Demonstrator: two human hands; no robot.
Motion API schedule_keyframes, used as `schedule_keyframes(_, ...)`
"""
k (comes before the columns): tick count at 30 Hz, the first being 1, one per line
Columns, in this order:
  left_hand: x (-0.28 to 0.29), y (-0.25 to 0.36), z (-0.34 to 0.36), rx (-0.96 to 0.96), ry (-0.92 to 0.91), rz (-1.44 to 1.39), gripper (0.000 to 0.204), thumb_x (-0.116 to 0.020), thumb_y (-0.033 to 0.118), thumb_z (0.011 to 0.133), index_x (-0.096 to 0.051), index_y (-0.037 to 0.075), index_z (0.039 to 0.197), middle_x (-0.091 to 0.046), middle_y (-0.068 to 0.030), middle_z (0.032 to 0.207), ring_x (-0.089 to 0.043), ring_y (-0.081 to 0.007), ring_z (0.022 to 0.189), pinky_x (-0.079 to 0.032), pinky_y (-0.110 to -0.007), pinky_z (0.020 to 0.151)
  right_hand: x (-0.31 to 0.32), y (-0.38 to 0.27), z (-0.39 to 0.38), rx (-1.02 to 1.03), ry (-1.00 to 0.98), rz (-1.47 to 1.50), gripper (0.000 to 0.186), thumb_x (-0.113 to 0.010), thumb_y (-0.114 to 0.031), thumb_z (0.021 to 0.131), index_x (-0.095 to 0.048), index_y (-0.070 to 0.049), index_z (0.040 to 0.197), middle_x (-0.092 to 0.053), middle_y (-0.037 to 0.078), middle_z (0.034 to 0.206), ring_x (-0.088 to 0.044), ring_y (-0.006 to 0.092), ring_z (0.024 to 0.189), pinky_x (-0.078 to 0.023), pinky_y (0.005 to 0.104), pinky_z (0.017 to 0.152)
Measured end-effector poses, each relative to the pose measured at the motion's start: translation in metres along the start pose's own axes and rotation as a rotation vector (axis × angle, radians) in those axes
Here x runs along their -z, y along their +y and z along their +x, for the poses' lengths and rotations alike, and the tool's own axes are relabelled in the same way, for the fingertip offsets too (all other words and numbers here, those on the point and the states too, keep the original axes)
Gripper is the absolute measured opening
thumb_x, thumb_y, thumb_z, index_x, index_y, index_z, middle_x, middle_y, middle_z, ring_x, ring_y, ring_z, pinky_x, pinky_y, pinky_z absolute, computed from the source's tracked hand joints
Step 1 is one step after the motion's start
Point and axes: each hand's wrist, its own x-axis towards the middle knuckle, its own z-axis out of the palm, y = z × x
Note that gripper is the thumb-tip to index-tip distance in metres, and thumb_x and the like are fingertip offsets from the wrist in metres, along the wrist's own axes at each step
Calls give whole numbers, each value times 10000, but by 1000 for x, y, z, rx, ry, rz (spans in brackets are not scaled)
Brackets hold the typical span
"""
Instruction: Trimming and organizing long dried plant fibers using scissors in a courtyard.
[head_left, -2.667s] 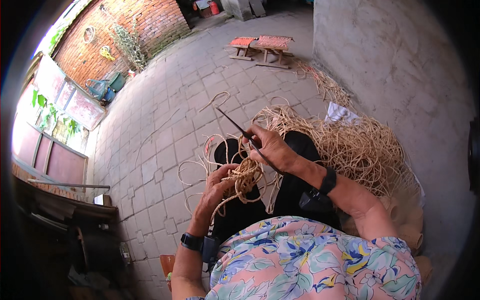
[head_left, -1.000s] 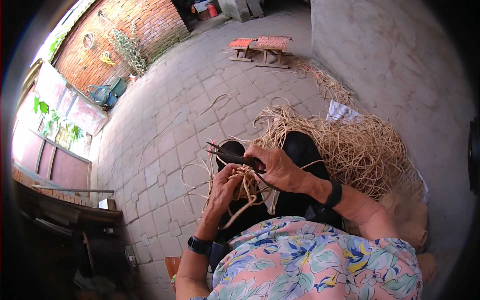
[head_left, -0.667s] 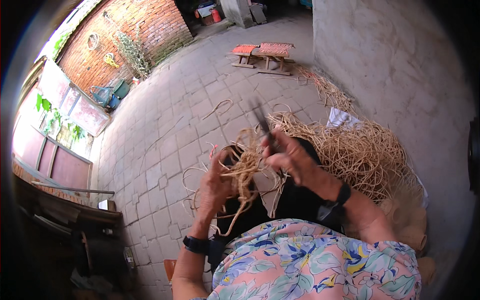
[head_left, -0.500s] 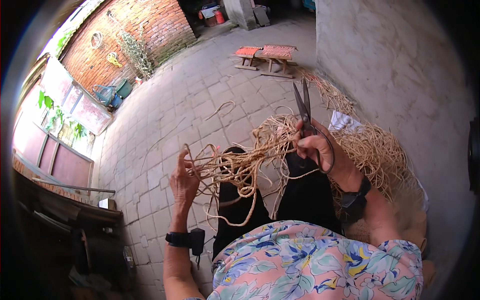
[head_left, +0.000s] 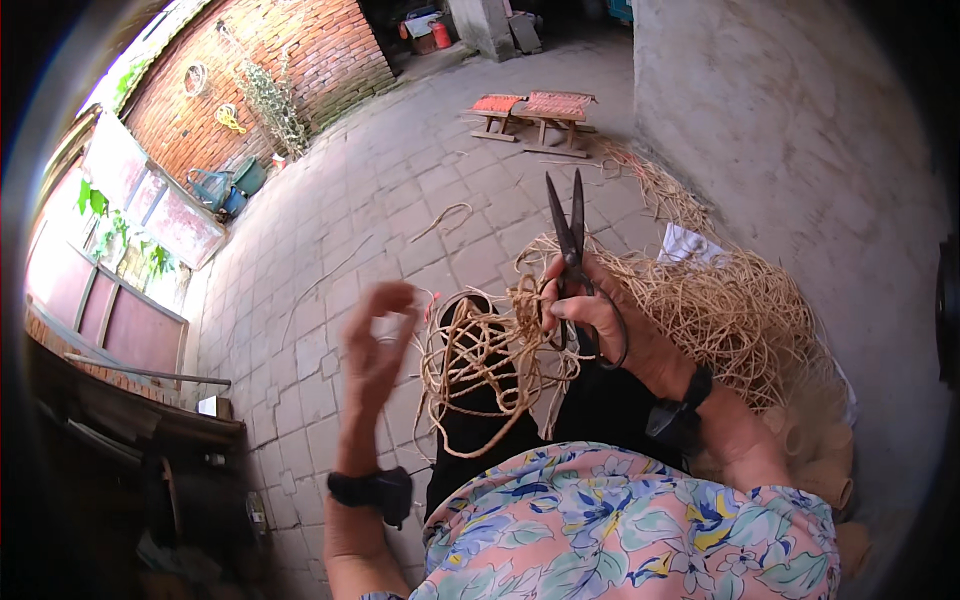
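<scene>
My right hand (head_left: 590,310) is wrapped round a pair of dark metal scissors (head_left: 568,225), blades pointing away and slightly apart. Its fingertips also grip one end of a tangled bundle of straw-coloured rope (head_left: 480,365). Loose loops of that bundle sag over my knees. To its left my left hand (head_left: 375,335) is raised, apart from the rope and a little blurred by motion. Its fingers curve loosely with a gap inside, and I see nothing in them. Both wrists wear black bands with a small box.
A large heap of rope (head_left: 745,310) lies at my right along the plastered wall (head_left: 790,130), a white sheet (head_left: 690,245) beside it. Two low stools with red woven seats (head_left: 556,106) stand ahead. A loose rope piece (head_left: 442,220) lies on the paving. Dark furniture (head_left: 140,450) stands at left.
My left hand has let go of the rope loops and drawn back, and they have dropped onto my knees. My right hand has shifted left and slightly nearer with the scissors.
</scene>
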Motion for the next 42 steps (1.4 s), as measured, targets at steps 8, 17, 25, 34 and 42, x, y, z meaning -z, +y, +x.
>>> schedule_keyframes(8,-67,2,-2,103,-115,-377,187,-602,71,837,-610,-10,1006,-665,-84,812,-634,-135,748,-495,-268,684,-17,4,-4,-84,-155,-64,283,-526,-53,829,-457,-49,1104,-512,3,808,-525,67,667,-451,203,609)
schedule_keyframes(17,14,-46,17,137,444,44,174,-574,178,909,-649,48,997,-575,-28,587,-539,-69,546,-430,-249,502,8,6,-27,-66,-2,-11,234,-548,-109,858,-481,-53,1076,-501,-15,761,-437,31,494,-370,165,456)
schedule_keyframes(25,-8,-11,6,195,170,99,168,-637,143,860,-699,71,998,-571,-48,560,-519,-64,519,-413,-257,491,-12,-4,-9,172,34,-418,255,-627,-90,884,-498,-71,1103,-563,-13,856,-581,27,725,-482,161,614)
schedule_keyframes(34,-53,22,-7,-8,-136,50,327,-707,260,769,-667,52,1018,-674,-146,765,-675,-276,694,-517,-354,640,-42,13,6,118,-28,-396,267,-615,-32,850,-479,-57,1079,-572,-13,762,-527,21,677,-438,196,571)
schedule_keyframes(42,-24,-30,-33,450,-625,-159,376,-641,312,832,-661,54,1105,-688,-97,879,-642,-138,804,-511,-293,714,24,-6,-4,84,280,-290,241,-556,-34,847,-486,-83,1072,-598,32,716,-427,-14,453,-350,144,399)
